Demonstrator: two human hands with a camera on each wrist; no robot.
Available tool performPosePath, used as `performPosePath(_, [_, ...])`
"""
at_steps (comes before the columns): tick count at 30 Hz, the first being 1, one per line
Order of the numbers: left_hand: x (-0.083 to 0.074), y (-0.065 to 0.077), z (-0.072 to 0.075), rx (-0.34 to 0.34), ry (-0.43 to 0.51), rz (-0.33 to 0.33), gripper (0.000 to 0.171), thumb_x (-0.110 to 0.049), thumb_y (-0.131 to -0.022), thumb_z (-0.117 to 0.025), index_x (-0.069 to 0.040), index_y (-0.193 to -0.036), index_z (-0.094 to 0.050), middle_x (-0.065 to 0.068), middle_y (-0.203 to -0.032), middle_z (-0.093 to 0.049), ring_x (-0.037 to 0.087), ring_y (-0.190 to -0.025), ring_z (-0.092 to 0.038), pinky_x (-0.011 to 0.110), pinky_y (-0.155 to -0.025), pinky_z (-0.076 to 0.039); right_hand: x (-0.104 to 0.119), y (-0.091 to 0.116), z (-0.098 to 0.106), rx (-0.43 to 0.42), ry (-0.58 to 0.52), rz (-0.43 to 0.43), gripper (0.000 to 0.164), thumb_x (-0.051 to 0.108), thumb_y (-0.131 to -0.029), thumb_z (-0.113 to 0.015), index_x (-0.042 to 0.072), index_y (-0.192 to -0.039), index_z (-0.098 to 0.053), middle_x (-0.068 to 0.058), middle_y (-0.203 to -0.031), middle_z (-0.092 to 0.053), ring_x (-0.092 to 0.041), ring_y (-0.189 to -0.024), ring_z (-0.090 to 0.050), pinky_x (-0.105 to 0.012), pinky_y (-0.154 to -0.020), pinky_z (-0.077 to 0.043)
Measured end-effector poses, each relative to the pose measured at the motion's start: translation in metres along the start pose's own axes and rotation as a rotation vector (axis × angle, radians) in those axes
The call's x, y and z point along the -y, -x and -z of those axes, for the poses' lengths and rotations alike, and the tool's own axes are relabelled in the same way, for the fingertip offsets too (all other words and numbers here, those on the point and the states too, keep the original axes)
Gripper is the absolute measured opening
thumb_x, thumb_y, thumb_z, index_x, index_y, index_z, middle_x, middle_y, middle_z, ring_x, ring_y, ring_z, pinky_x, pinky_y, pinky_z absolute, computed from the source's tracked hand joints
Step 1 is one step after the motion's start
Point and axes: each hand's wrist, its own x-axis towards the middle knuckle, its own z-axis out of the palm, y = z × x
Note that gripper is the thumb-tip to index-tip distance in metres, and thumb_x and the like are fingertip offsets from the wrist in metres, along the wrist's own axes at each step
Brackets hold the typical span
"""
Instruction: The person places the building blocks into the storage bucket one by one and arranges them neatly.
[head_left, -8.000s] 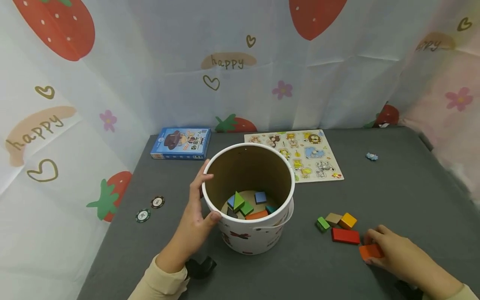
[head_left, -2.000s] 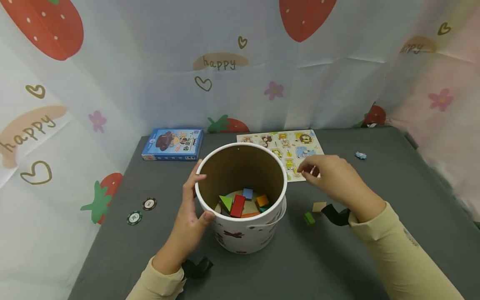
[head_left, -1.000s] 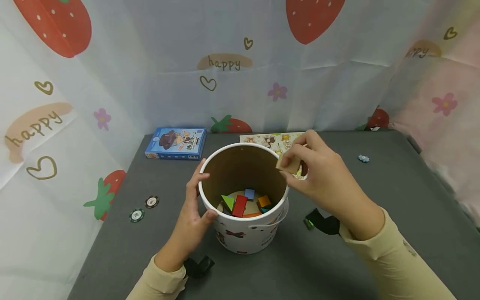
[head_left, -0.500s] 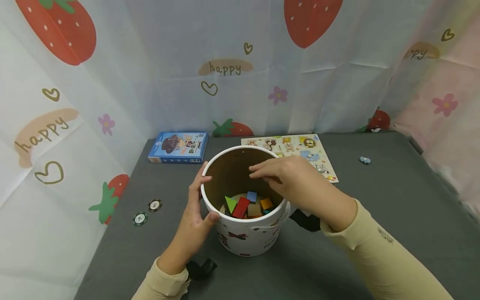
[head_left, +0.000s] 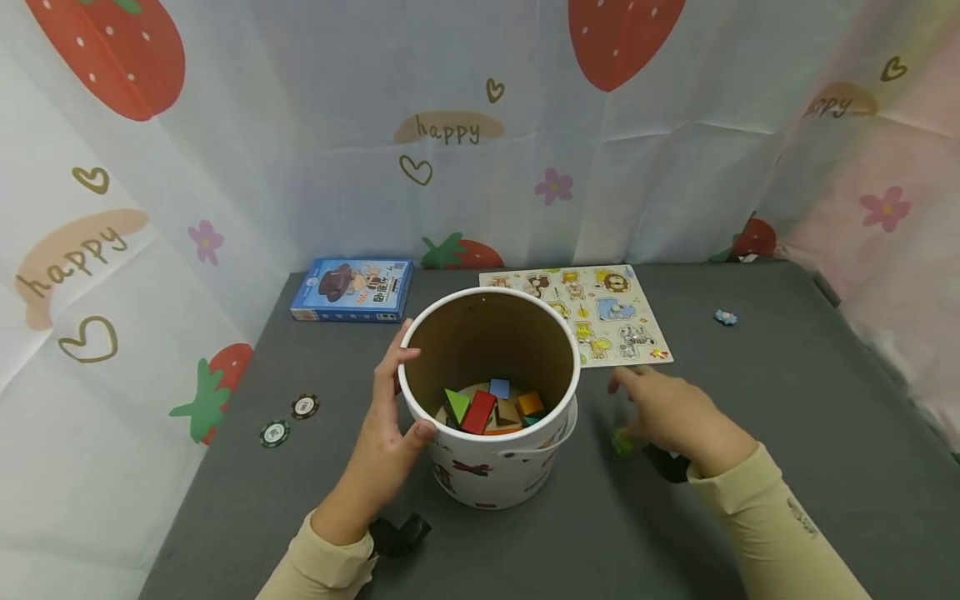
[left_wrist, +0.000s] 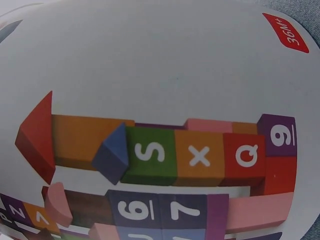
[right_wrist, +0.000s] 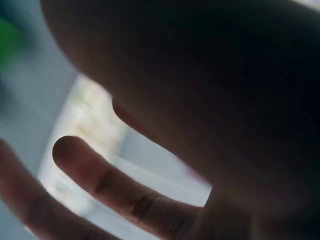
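Note:
My left hand [head_left: 390,425] holds the white bucket [head_left: 491,492] by its left side, fingertips at the rim and thumb on the outer wall. The left wrist view is filled by its wall [left_wrist: 150,75], printed with letter blocks. Inside lie a green triangular block [head_left: 456,405], a red block [head_left: 477,412], a blue block [head_left: 498,388], an orange block [head_left: 530,403] and a tan block [head_left: 507,412]. My right hand [head_left: 678,417] hovers beside a small green block [head_left: 622,443] on the table, nothing between its spread fingers [right_wrist: 95,170].
Behind the bucket a wooden animal puzzle board [head_left: 645,321] lies flat, with a blue game box [head_left: 352,290] at back left. Two poker chips [head_left: 274,433] sit to the left. A small blue-and-white piece [head_left: 725,317] rests at the far right of the grey table [head_left: 787,400].
Orange, red, yellow-orange and tan blocks have gone from the table into the bucket. My right hand released the tan block inside and moved right to the green block. My left hand stays on the bucket.

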Motion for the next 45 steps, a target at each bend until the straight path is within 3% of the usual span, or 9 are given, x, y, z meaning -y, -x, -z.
performPosePath(6, [-0.001, 0.001, -0.002, 0.005, 0.011, 0.002, 0.088, -0.07, -0.086, -0.045, -0.011, -0.146, -0.021, 0.001, -0.16, -0.002, 0.025, -0.142, -0.013, 0.069, -0.096, -0.025, -0.003, 0.0, -0.045, 0.032, 0.002, 0.02, 0.041, 0.022, -0.066, -0.088, 0.016, -0.097, -0.062, -0.005, -0.093, -0.054, -0.02, -0.067, -0.051, -0.04, -0.058, -0.043])
performPosePath(12, [-0.003, 0.003, -0.001, -0.004, -0.003, 0.005, 0.087, -0.071, -0.086, -0.045, -0.012, -0.146, -0.021, 0.001, -0.16, -0.002, 0.025, -0.143, -0.012, 0.069, -0.097, -0.024, -0.004, -0.003, -0.049, -0.085, -0.03, 0.13, 0.029, 0.004, -0.066, -0.082, 0.016, -0.078, -0.058, 0.001, -0.08, -0.051, -0.016, -0.063, -0.046, -0.034, -0.056, -0.039])
performPosePath(19, [-0.005, 0.005, 0.0, -0.01, -0.01, 0.012, 0.087, -0.071, -0.086, -0.044, -0.012, -0.146, -0.021, 0.002, -0.16, -0.002, 0.025, -0.143, -0.012, 0.07, -0.097, -0.023, 0.022, 0.003, 0.016, -0.384, -0.151, 0.214, 0.027, -0.002, -0.07, -0.069, 0.015, -0.078, -0.049, 0.0, -0.08, -0.042, -0.015, -0.064, -0.041, -0.03, -0.054, -0.037])
performPosePath(24, [-0.006, 0.006, 0.001, -0.017, -0.014, 0.006, 0.088, -0.071, -0.086, -0.044, -0.011, -0.145, -0.022, 0.003, -0.16, -0.003, 0.025, -0.143, -0.012, 0.069, -0.098, -0.022, 0.065, 0.018, 0.073, -0.603, -0.194, 0.44, 0.03, -0.005, -0.071, -0.067, 0.012, -0.08, -0.044, 0.0, -0.084, -0.038, -0.012, -0.071, -0.039, -0.026, -0.057, -0.036])
performPosePath(29, [-0.006, 0.005, 0.0, -0.014, -0.019, 0.005, 0.088, -0.071, -0.085, -0.044, -0.011, -0.145, -0.023, 0.002, -0.16, -0.004, 0.025, -0.142, -0.014, 0.067, -0.099, -0.023, 0.104, 0.014, 0.089, -0.503, -0.142, 0.585, 0.036, -0.002, -0.074, -0.071, 0.014, -0.074, -0.039, 0.002, -0.079, -0.035, -0.01, -0.066, -0.037, -0.027, -0.057, -0.034])
performPosePath(34, [-0.007, 0.001, -0.002, 0.015, -0.021, 0.02, 0.088, -0.072, -0.085, -0.044, -0.012, -0.146, -0.022, 0.001, -0.16, -0.003, 0.024, -0.142, -0.017, 0.066, -0.097, -0.027, 0.117, -0.001, 0.083, -0.297, -0.019, 0.524, 0.029, 0.016, -0.077, -0.082, 0.018, -0.075, -0.053, 0.009, -0.076, -0.046, -0.008, -0.062, -0.045, -0.027, -0.058, -0.04])
performPosePath(38, [-0.008, -0.002, -0.002, 0.035, -0.028, 0.03, 0.089, -0.073, -0.084, -0.044, -0.011, -0.146, -0.021, -0.001, -0.16, -0.002, 0.024, -0.14, -0.018, 0.066, -0.096, -0.029, 0.114, -0.005, 0.078, -0.213, 0.057, 0.471, 0.011, 0.022, -0.08, -0.079, 0.023, -0.086, -0.07, 0.014, -0.087, -0.061, -0.006, -0.071, -0.056, -0.029, -0.065, -0.046])
performPosePath(41, [-0.008, -0.003, 0.001, 0.043, -0.041, 0.04, 0.09, -0.074, -0.083, -0.044, -0.013, -0.146, -0.022, -0.003, -0.16, -0.003, 0.023, -0.14, -0.019, 0.065, -0.095, -0.031, 0.107, -0.003, 0.076, -0.25, -0.008, 0.483, 0.008, 0.021, -0.083, -0.076, 0.023, -0.091, -0.074, 0.014, -0.089, -0.065, -0.004, -0.076, -0.059, -0.028, -0.068, -0.048])
performPosePath(45, [-0.006, -0.004, 0.008, 0.07, -0.081, 0.016, 0.091, -0.073, -0.084, -0.044, -0.015, -0.149, -0.016, -0.001, -0.16, -0.002, 0.024, -0.141, -0.017, 0.066, -0.098, -0.027, 0.09, 0.004, 0.074, -0.462, -0.147, 0.503, 0.005, 0.021, -0.086, -0.073, 0.022, -0.091, -0.073, 0.015, -0.086, -0.065, -0.001, -0.076, -0.058, -0.027, -0.066, -0.047])
